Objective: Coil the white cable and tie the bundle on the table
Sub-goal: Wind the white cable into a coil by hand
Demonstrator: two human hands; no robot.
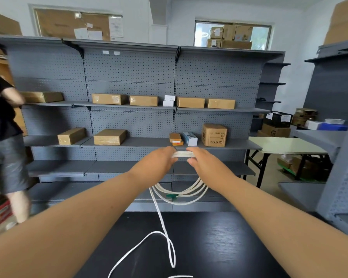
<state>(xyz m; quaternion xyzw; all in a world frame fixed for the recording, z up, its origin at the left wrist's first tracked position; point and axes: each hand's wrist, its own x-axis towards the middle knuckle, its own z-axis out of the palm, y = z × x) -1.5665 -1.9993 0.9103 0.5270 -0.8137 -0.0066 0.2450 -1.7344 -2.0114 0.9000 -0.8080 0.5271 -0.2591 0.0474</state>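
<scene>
Wip, several loops wound: left hand (160, 159) + right hand (201, 160) grip top of white cable (182, 154) coil in air, tail slack on near counter (219, 247), bundle not tied yet.

Your white cable (182, 154): several loops bunched, raised above tabletop (219, 247), hanging; green tie (172, 196) on lowest loops; loose tail trails onto tabletop.

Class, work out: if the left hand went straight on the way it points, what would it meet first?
Probably the right hand, gripping the same white cable just ahead; depth is unclear.
</scene>
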